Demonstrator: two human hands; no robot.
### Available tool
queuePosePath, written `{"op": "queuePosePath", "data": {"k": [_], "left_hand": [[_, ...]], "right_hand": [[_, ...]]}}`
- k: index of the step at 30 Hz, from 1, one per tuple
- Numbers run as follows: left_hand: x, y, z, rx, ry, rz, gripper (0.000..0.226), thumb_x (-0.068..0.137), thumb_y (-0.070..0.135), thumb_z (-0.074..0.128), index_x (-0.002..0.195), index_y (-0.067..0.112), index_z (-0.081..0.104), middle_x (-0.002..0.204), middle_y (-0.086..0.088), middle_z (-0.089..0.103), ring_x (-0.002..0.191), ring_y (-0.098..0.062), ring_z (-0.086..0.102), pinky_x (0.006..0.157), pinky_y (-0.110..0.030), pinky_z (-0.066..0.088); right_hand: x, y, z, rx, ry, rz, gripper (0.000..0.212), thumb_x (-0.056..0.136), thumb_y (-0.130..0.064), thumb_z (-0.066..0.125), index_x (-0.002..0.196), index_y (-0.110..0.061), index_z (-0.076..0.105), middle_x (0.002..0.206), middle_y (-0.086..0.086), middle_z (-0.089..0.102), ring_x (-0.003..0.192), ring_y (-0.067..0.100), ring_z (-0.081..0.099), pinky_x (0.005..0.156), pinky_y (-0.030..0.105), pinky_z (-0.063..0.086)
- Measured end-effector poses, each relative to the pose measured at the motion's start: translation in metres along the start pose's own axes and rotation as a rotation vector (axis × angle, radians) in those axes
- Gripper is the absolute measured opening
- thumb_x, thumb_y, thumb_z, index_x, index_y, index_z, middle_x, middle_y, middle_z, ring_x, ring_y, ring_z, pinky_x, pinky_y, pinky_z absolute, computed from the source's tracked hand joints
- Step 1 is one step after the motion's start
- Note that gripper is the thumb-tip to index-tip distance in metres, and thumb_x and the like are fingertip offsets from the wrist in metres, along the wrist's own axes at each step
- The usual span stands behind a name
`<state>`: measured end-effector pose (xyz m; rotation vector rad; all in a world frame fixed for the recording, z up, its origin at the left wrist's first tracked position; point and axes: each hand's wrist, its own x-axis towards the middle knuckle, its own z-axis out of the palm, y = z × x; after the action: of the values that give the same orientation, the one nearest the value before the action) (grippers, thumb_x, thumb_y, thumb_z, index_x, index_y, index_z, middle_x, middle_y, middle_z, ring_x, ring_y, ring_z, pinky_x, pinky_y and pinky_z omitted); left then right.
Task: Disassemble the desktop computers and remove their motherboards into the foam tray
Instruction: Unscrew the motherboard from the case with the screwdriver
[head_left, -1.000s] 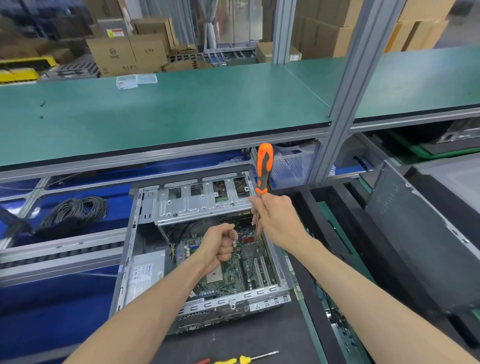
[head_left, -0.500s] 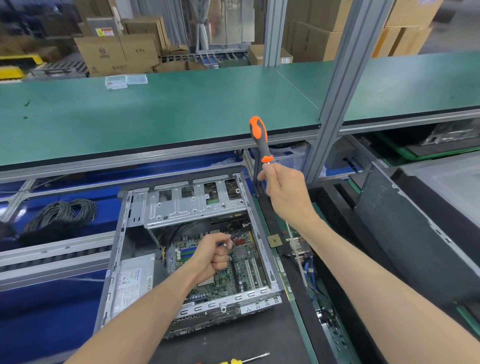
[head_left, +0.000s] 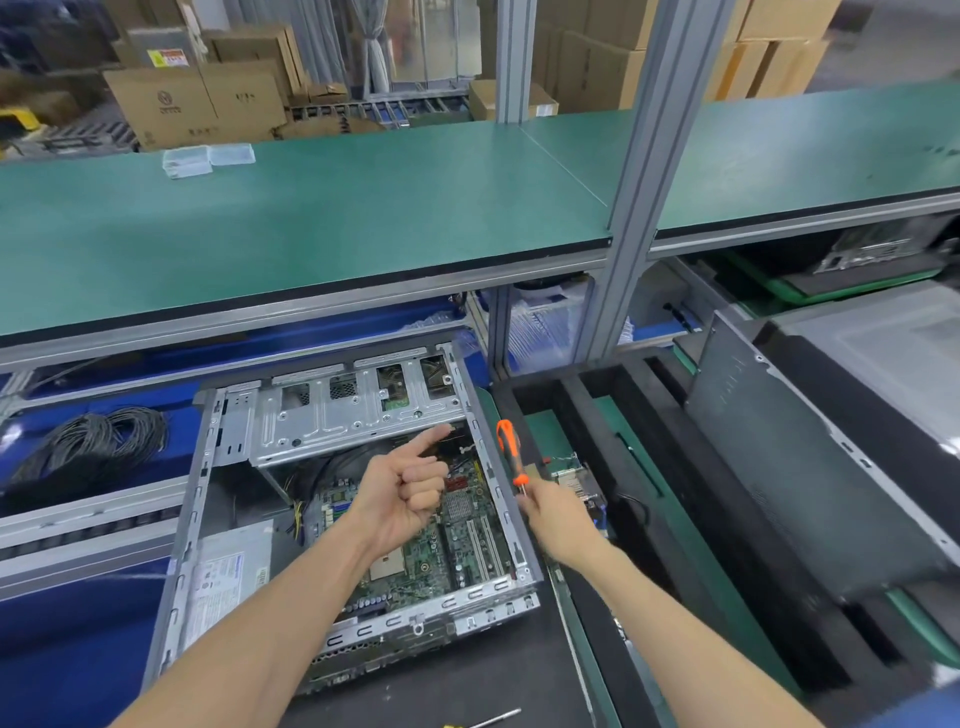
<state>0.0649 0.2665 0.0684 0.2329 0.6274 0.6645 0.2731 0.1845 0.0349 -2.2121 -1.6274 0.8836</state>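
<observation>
Right hand (head_left: 558, 525) grips screwdriver (head_left: 511, 453); left hand (head_left: 402, 491) curled, forefinger out, holds nothing.
Clear cables first (motherboard (head_left: 452, 540) still seated), lift level.

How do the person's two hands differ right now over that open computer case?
The left hand hangs over the green motherboard inside the open grey metal computer case, fingers curled, index finger and thumb extended, with no tool in view in it. The right hand is outside the case's right wall, gripping the orange-handled screwdriver. Both are bare.
</observation>
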Motion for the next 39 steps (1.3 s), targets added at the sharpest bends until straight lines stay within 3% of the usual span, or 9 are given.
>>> {"op": "queuePosePath", "data": {"k": [7, 12, 16, 20, 23, 26, 32, 36, 39], "left_hand": [[-0.008, -0.002, 0.011, 0.075, -0.014, 0.018, 0.066, 0.079, -0.016, 0.035, 0.133, 0.008, 0.063, 0.070, 0.003, 0.020, 0.043, -0.004, 0.013, 0.031, -0.016, 0.018], [-0.009, -0.006, 0.026, 0.077, -0.077, 0.019, 0.069, 0.075, -0.016, 0.041, 0.136, 0.008, 0.060, 0.073, 0.004, 0.020, 0.043, -0.004, 0.011, 0.031, -0.016, 0.020], [-0.003, -0.012, 0.042, 0.049, -0.137, 0.047, 0.067, 0.077, -0.010, 0.023, 0.133, 0.000, 0.060, 0.062, -0.001, 0.039, 0.040, -0.004, 0.015, 0.031, -0.016, 0.023], [0.008, -0.023, 0.070, 0.091, -0.214, 0.156, 0.047, 0.089, 0.010, 0.035, 0.117, -0.011, 0.067, 0.078, -0.018, 0.062, 0.044, -0.010, 0.042, 0.043, -0.021, 0.040], [0.019, -0.036, 0.092, 0.193, -0.292, 0.208, 0.058, 0.099, 0.039, 0.040, 0.124, -0.009, 0.064, 0.096, -0.023, 0.068, 0.075, -0.022, 0.064, 0.071, -0.029, 0.055], [0.029, -0.056, 0.112, 0.299, -0.303, 0.275, 0.067, 0.102, 0.052, 0.033, 0.128, -0.002, 0.063, 0.116, -0.029, 0.067, 0.105, -0.033, 0.068, 0.090, -0.035, 0.055], [0.037, -0.092, 0.135, 0.585, -0.298, 0.435, 0.067, 0.104, 0.054, 0.021, 0.137, 0.011, 0.059, 0.131, -0.016, 0.065, 0.128, -0.029, 0.058, 0.112, -0.044, 0.036], [0.038, -0.105, 0.145, 0.697, -0.308, 0.452, 0.064, 0.102, 0.053, 0.022, 0.139, 0.015, 0.058, 0.136, -0.005, 0.063, 0.131, -0.020, 0.056, 0.116, -0.043, 0.032], [0.041, -0.108, 0.150, 0.731, -0.324, 0.445, 0.061, 0.102, 0.051, 0.024, 0.137, 0.015, 0.060, 0.138, -0.002, 0.062, 0.130, -0.020, 0.056, 0.114, -0.043, 0.035]], "right_hand": [[0.001, 0.016, 0.027, -0.017, -0.164, 0.032, 0.022, 0.099, -0.013, 0.047, 0.114, -0.006, 0.062, 0.109, 0.018, 0.066, 0.097, 0.035, 0.064, 0.081, 0.039, 0.051], [0.003, 0.025, 0.032, -0.042, -0.127, 0.041, 0.018, 0.095, -0.019, 0.061, 0.100, -0.003, 0.067, 0.102, 0.016, 0.069, 0.096, 0.031, 0.062, 0.084, 0.040, 0.053], [0.000, 0.017, 0.014, -0.026, 0.016, -0.002, 0.015, 0.094, -0.023, 0.064, 0.099, -0.009, 0.068, 0.097, 0.009, 0.070, 0.090, 0.023, 0.060, 0.078, 0.030, 0.048], [-0.007, -0.008, -0.019, 0.841, 0.312, 0.024, 0.021, 0.100, -0.019, 0.054, 0.098, -0.010, 0.073, 0.090, 0.006, 0.075, 0.083, 0.017, 0.071, 0.077, 0.027, 0.054], [-0.016, -0.024, -0.032, 1.621, 0.157, 0.015, 0.045, 0.109, -0.032, 0.036, 0.121, 0.000, 0.065, 0.116, 0.017, 0.072, 0.110, 0.024, 0.069, 0.094, 0.035, 0.052], [-0.025, -0.039, -0.041, 2.009, 0.021, 0.023, 0.053, 0.109, -0.040, 0.031, 0.130, 0.000, 0.058, 0.126, 0.020, 0.067, 0.120, 0.028, 0.064, 0.101, 0.041, 0.047], [-0.032, -0.038, -0.051, 2.258, 0.119, 0.152, 0.046, 0.109, -0.035, 0.031, 0.123, -0.003, 0.062, 0.114, 0.015, 0.073, 0.102, 0.025, 0.072, 0.085, 0.038, 0.052], [-0.032, -0.024, -0.050, 2.314, 0.164, 0.243, 0.035, 0.107, -0.025, 0.036, 0.111, -0.005, 0.065, 0.105, 0.009, 0.072, 0.100, 0.021, 0.069, 0.091, 0.034, 0.051], [-0.029, -0.008, -0.049, 2.290, 0.195, 0.270, 0.029, 0.104, -0.018, 0.039, 0.097, -0.005, 0.064, 0.083, 0.006, 0.070, 0.075, 0.016, 0.068, 0.068, 0.029, 0.054]]}}
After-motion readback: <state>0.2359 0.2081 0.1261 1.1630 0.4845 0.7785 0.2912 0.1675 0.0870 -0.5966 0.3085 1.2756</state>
